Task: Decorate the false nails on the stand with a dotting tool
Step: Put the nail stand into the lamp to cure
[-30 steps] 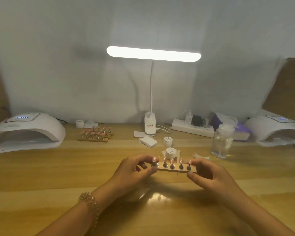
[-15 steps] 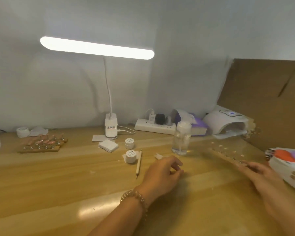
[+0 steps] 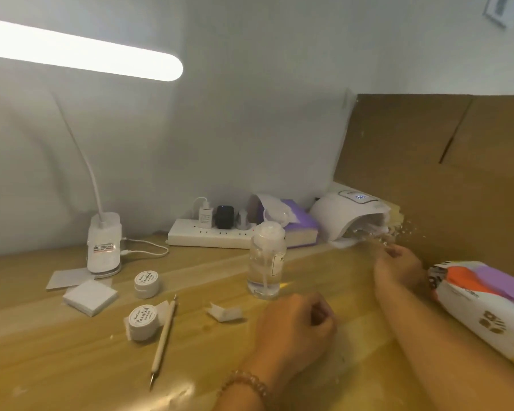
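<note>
The nail stand point(image 3: 379, 237) shows only as a motion-blurred streak with glinting holders at the mouth of the white nail lamp point(image 3: 350, 215) on the right. My right hand point(image 3: 398, 264) pinches its near end, arm stretched toward the lamp. Resting on the table in front of me, my left hand point(image 3: 294, 329) has loosely curled fingers and holds nothing. The wooden dotting tool point(image 3: 164, 336) lies on the table to the left, beside two white gel pots point(image 3: 143, 320) point(image 3: 147, 283).
A clear pump bottle point(image 3: 266, 262) stands between my hands and the power strip point(image 3: 211, 237). A clip lamp base point(image 3: 103, 247), cotton pads point(image 3: 89, 296), a purple tissue pack point(image 3: 296, 225), a colourful wipes pack point(image 3: 487, 304) and a cardboard wall point(image 3: 442, 173) surround the area.
Both hands held the stand in front of me; my left hand let go and my right carried it rightward to the nail lamp. My view turned right with it.
</note>
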`<action>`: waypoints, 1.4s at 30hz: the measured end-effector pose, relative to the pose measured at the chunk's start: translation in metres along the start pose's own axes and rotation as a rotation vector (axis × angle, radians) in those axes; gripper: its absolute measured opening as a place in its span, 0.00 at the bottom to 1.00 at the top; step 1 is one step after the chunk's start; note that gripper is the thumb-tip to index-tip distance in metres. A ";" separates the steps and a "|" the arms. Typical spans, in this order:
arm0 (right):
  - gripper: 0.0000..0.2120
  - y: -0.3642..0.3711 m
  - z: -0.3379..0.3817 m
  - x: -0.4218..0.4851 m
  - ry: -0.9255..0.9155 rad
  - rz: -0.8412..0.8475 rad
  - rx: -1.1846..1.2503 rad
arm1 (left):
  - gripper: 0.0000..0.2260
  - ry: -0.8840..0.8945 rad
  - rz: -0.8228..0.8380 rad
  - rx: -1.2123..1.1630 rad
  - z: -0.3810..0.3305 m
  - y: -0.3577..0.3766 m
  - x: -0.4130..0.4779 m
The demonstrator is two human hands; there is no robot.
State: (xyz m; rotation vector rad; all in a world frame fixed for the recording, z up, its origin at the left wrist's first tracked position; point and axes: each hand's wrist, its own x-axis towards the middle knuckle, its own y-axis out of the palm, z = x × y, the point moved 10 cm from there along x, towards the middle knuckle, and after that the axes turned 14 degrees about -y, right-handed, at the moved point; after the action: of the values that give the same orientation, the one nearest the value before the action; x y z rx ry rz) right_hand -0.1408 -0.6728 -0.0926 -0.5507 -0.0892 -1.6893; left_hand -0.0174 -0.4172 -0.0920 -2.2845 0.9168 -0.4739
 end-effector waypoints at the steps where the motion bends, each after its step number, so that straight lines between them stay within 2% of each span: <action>1: 0.11 0.009 -0.001 0.007 -0.010 0.020 -0.021 | 0.06 0.000 -0.001 -0.032 0.002 -0.001 0.005; 5: 0.12 0.036 0.000 0.030 -0.042 0.084 -0.101 | 0.04 -0.029 -0.018 -0.160 0.007 -0.008 0.019; 10: 0.14 0.064 -0.006 0.052 -0.036 0.208 -0.222 | 0.03 -0.026 0.008 -0.165 0.008 -0.002 0.024; 18: 0.18 0.078 -0.005 0.054 -0.085 0.340 -0.101 | 0.04 -0.032 -0.020 -0.153 0.008 -0.004 0.023; 21: 0.14 0.068 -0.006 0.056 -0.103 0.280 -0.073 | 0.03 -0.034 -0.025 -0.153 0.008 -0.005 0.023; 24: 0.11 0.048 -0.003 0.056 -0.132 0.142 -0.316 | 0.03 -0.039 -0.017 -0.163 0.009 -0.005 0.023; 27: 0.16 0.056 0.004 0.053 -0.180 0.243 -0.497 | 0.04 -0.040 -0.011 -0.178 0.009 -0.004 0.024; 29: 0.17 0.062 0.004 0.055 -0.182 0.316 -0.510 | 0.04 -0.039 -0.006 -0.191 0.009 -0.003 0.023; 32: 0.19 0.064 0.001 0.058 -0.158 0.329 -0.515 | 0.04 -0.038 -0.003 -0.203 0.009 -0.003 0.024; 36: 0.17 0.060 0.000 0.058 -0.137 0.290 -0.462 | 0.04 -0.045 -0.007 -0.214 0.010 -0.004 0.025; 39: 0.11 0.057 0.007 0.056 -0.204 0.253 -0.368 | 0.04 -0.043 -0.008 -0.202 0.009 -0.005 0.024; 42: 0.06 0.081 0.022 0.042 -0.364 0.428 -0.407 | 0.04 -0.043 -0.011 -0.201 0.008 -0.006 0.024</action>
State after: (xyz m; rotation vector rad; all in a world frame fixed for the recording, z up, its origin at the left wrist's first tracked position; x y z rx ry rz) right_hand -0.0612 -0.7197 -0.0758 -1.0982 0.1082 -1.1758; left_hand 0.0067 -0.4276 -0.0921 -2.4711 0.9688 -0.3495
